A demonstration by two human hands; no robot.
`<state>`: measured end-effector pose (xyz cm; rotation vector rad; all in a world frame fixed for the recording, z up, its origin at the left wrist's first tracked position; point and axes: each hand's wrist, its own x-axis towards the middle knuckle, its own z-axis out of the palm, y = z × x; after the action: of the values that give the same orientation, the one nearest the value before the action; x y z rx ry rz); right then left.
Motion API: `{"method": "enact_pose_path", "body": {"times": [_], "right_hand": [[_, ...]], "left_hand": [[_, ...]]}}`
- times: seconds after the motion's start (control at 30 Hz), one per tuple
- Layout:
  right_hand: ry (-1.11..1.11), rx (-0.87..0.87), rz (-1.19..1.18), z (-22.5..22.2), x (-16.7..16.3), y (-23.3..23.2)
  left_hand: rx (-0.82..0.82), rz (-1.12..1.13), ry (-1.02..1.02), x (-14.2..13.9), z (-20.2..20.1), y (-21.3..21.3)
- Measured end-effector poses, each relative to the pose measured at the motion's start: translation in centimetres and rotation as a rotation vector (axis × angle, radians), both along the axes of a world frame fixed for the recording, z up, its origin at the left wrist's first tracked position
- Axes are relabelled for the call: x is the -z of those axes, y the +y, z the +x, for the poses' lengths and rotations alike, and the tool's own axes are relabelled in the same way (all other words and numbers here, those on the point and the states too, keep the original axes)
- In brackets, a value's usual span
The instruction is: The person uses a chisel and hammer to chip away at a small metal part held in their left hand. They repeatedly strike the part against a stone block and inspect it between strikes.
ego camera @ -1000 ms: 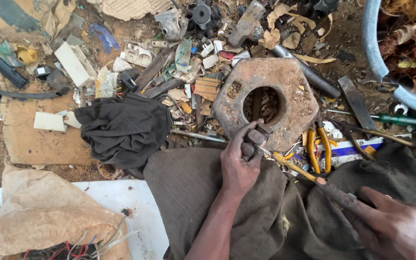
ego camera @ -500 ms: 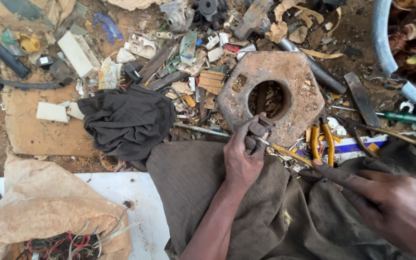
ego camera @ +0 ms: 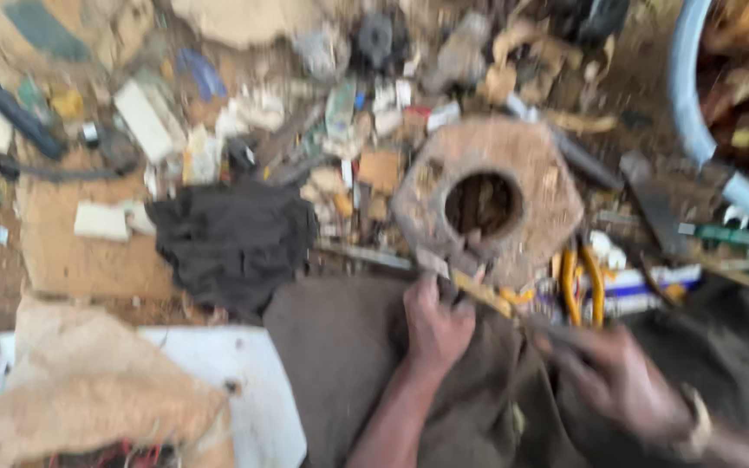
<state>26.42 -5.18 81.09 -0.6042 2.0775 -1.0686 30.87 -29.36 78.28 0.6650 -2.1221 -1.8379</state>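
Two hands appear in the head view, which is motion-blurred throughout. Left hand point(ego camera: 437, 325), lower centre of the frame: fingers curled closed around a small dark metal part point(ego camera: 454, 264), pressing it against the near edge of the rusty hexagonal block point(ego camera: 537, 173). What kind of part it is cannot be made out. Right hand point(ego camera: 621, 377), lower right of the frame: heavily blurred; it lies on the brown cloth point(ego camera: 340, 347) with the fingers pointing toward the upper left, and a thin dark object seems to run out from them, but whether the hand is gripping it cannot be told.

Rusty hexagonal block, centre right: lying flat on the ground, with a round hole point(ego camera: 483, 204) through its middle. Just beside its lower right edge, yellow-handled pliers point(ego camera: 582, 282) stand out against a white and blue packet point(ego camera: 643, 286). A yellowish strip point(ego camera: 483, 295) runs from the left hand toward the pliers.

Brown cloth: spread across the lower middle and lower right of the frame, beneath both hands. Black rag point(ego camera: 231, 243), centre left: crumpled, touching the cloth's upper left edge. Piece of cardboard point(ego camera: 71, 251), left: flat on the ground, carrying a small white block point(ego camera: 101, 221). White sheet point(ego camera: 244, 381) and tan sack point(ego camera: 88, 390), lower left. Curved pale blue rim point(ego camera: 695, 121), upper right. Mixed scraps point(ego camera: 340, 113) fill the upper part of the frame.
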Motion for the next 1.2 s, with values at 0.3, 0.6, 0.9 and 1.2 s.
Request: {"method": "enact_pose_path", "body": {"times": [0.3, 0.6, 0.9, 1.2], "right_hand": [[0.310, -0.271, 0.571, 4.7, 2.1, 14.5], [0.398, 0.179, 0.450, 0.4, -2.2, 4.3], [0.680, 0.067, 0.671, -5.9, -1.5, -1.7], [0.447, 0.052, 0.155, -4.9, -0.9, -11.2]], "left_hand": [[0.031, 0.009, 0.084, -0.7, -0.4, -0.4], [-0.086, -0.091, 0.055, -0.5, -0.8, -1.9], [-0.050, -0.096, -0.023, 0.3, -1.0, -4.5], [-0.014, -0.400, -0.090, -0.2, -3.3, -7.1]]}}
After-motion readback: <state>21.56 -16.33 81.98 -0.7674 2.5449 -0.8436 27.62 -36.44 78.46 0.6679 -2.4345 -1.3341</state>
